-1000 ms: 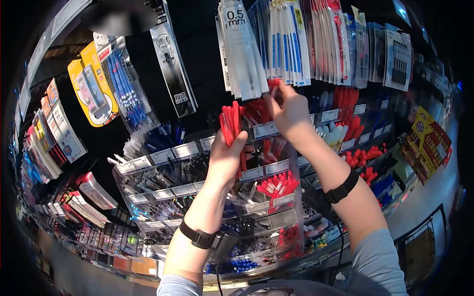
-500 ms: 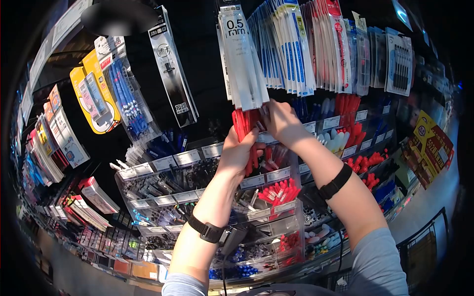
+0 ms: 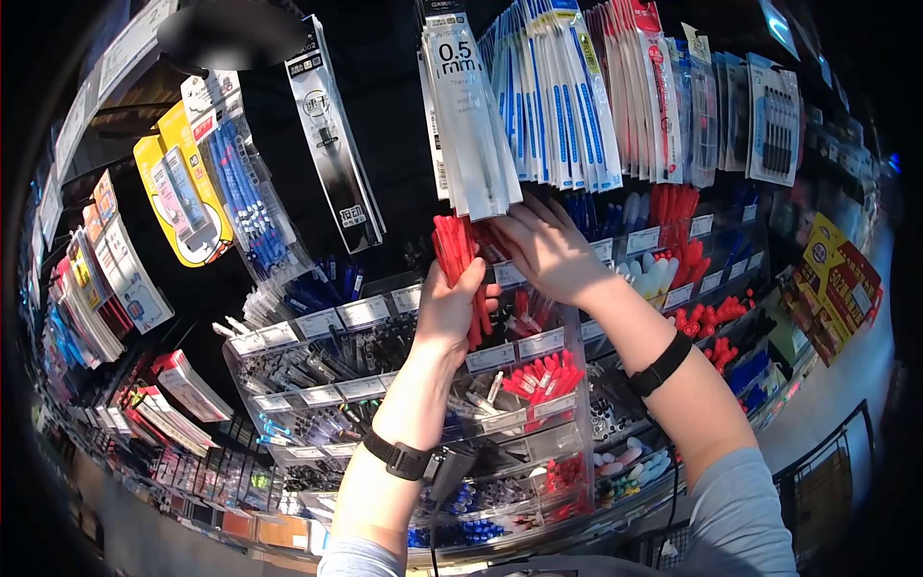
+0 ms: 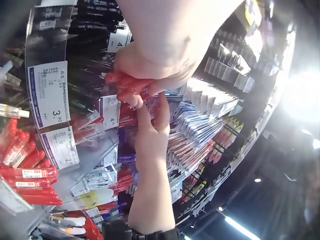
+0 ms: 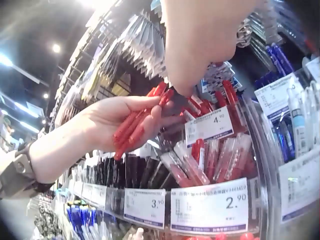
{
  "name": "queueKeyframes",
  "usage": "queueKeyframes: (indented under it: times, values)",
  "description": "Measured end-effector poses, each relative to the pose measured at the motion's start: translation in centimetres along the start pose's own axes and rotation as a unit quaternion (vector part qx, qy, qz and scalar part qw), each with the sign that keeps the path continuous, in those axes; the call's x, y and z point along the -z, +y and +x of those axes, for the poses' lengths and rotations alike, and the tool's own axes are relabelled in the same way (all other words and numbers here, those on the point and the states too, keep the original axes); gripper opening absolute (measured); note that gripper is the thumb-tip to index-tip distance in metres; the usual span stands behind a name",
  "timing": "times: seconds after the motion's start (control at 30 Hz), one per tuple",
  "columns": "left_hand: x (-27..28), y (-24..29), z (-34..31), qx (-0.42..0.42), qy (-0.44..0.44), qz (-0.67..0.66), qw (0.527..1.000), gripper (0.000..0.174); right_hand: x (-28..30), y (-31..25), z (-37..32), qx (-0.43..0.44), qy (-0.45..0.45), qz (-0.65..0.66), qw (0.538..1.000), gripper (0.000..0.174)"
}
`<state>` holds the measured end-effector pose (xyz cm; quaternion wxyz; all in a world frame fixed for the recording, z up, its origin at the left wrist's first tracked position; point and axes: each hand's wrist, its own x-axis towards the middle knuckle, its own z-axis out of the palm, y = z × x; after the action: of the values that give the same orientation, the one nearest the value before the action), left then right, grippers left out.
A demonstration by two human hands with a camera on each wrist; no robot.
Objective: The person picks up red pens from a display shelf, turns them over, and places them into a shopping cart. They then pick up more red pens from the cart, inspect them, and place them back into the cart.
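Note:
My left hand (image 3: 450, 306) grips a bundle of red pens (image 3: 458, 248), thumb across the front. In the right wrist view the same pens (image 5: 134, 125) lie slanted across the palm of the left hand (image 5: 107, 120). Just to the right, my right hand (image 3: 556, 252) reaches with extended fingers over a top-row compartment, under the hanging packs. Red pens (image 5: 200, 106) stand in that compartment, right at the fingers of the right hand (image 5: 200, 45). From the left wrist side, the right hand (image 4: 151, 145) shows thumb and finger apart, near the held pens (image 4: 131, 86).
Flat refill packs (image 3: 471, 125) hang directly above both hands. Tiered clear bins with price labels (image 3: 492, 356) hold black, blue and red pens (image 3: 543, 375). Hanging packs (image 3: 183, 188) line the left side. A yellow and red sign (image 3: 835, 279) stands at the right.
My right hand, raised with something red at its fingertips a second ago, has come down to the compartment and its fingers have straightened. The left hand keeps its bundle, shifting slightly.

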<state>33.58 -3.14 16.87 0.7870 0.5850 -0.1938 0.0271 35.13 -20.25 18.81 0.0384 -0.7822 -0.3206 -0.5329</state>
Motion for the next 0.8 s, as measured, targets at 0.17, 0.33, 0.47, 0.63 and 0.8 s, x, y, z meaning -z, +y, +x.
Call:
queueKeyframes:
  times: [0.17,0.33,0.47,0.63,0.8]
  values:
    - [-0.2,1.0,-0.2,-0.016,0.031,0.029,0.999,0.03,-1.0,0.8,-0.7,-0.124,-0.031,0.203,0.971,0.041]
    - [-0.6,0.1,1.4,-0.033,-0.051,-0.011,0.998,0.026,0.0,0.1,0.1,-0.142,-0.089,0.234,0.958,0.046]
    - [-0.8,0.4,2.2,-0.048,-0.1,0.016,0.994,0.025,0.0,0.0,-0.4,-0.147,-0.06,0.208,0.965,0.048]
    - [0.9,0.8,2.1,-0.035,-0.083,0.021,0.996,0.029,-0.6,1.4,-0.6,-0.085,0.003,0.137,0.987,0.049]
    - [1.3,2.1,1.0,0.007,-0.028,0.034,0.999,0.036,-1.6,0.6,-1.1,-0.111,0.019,0.222,0.968,0.049]
